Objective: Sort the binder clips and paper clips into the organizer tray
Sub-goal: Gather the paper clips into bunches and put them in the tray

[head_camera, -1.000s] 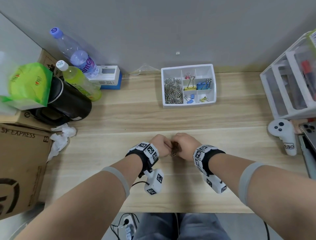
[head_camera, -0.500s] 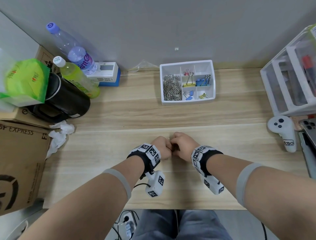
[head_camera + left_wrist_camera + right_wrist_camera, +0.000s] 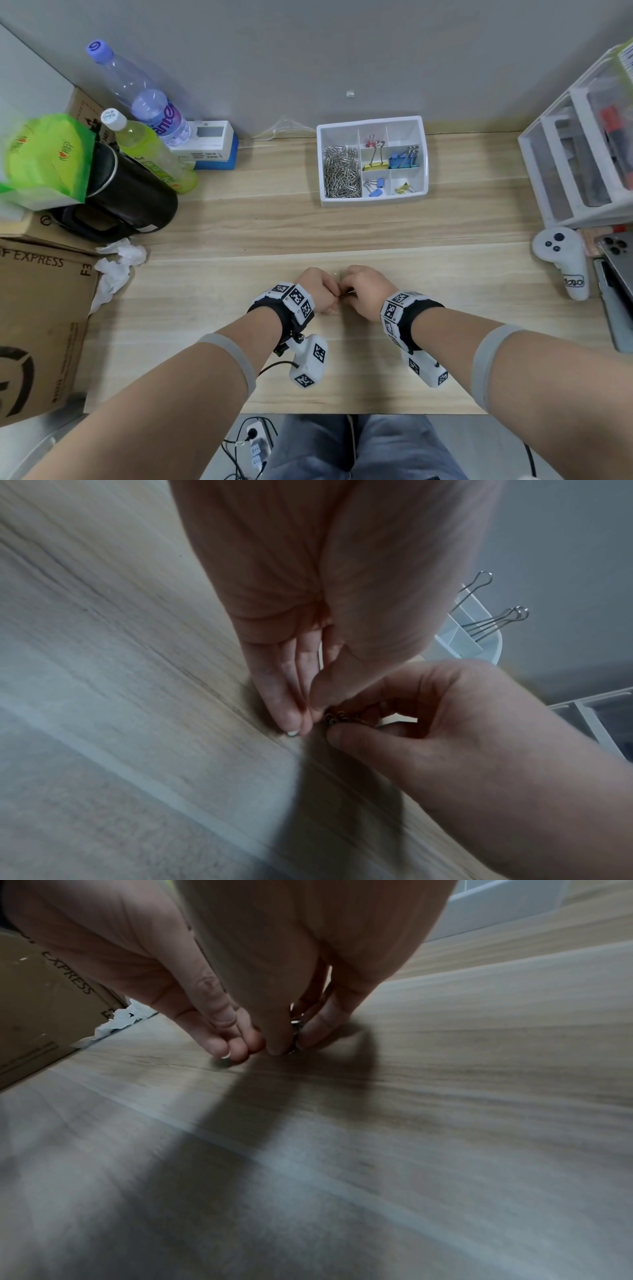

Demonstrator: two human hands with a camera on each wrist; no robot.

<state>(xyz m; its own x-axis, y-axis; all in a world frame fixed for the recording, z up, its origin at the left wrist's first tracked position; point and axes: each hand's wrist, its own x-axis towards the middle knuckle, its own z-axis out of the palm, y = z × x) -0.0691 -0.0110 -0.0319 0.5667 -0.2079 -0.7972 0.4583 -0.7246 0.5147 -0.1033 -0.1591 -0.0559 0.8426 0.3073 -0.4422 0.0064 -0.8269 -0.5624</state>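
Observation:
Near the table's front middle my two hands meet. My right hand (image 3: 356,294) pinches a small bunch of metal paper clips (image 3: 337,719) between thumb and fingertips, just above the wood; the same bunch (image 3: 295,1031) shows in the right wrist view. My left hand (image 3: 325,294) points down with its fingertips (image 3: 294,723) on the table, thumb pinched against them at the bunch's end. The white organizer tray (image 3: 373,202) stands at the back. It holds a pile of paper clips (image 3: 342,176) on the left and yellow (image 3: 376,165), blue (image 3: 404,160) and small binder clips in the other compartments.
Left side: cardboard box (image 3: 41,325), crumpled tissue (image 3: 116,267), black jug (image 3: 130,202), two bottles (image 3: 154,157). Right side: white drawer unit (image 3: 582,164), white controller (image 3: 565,260), phone (image 3: 616,246). Bare wood lies between my hands and the tray.
My hands have drawn closer together, so the bunch of clips seen between them a second ago is now mostly covered. Both stay at the same spot on the table.

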